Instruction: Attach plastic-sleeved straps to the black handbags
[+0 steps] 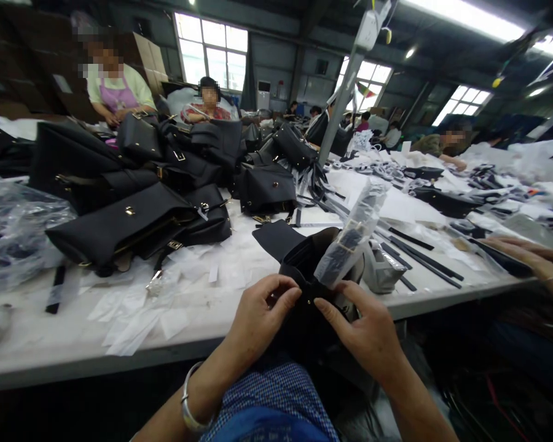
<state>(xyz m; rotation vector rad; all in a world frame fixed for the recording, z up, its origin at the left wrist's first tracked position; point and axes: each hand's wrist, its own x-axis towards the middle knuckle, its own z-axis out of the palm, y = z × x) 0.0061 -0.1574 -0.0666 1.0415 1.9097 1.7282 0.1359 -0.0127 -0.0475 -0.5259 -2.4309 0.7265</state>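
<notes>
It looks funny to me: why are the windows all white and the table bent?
Head view: daylight blows out the windows; the wide lens bows the table edge and leans the pole; the left hand, right hand and black bag look sharp.

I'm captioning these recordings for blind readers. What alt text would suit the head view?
The left hand and right hand pinch the top edge of a black bag at the near edge of a white table, a plastic-wrapped strap sticking up from it. A pile of black handbags lies to the left; other people work farther back.
</notes>
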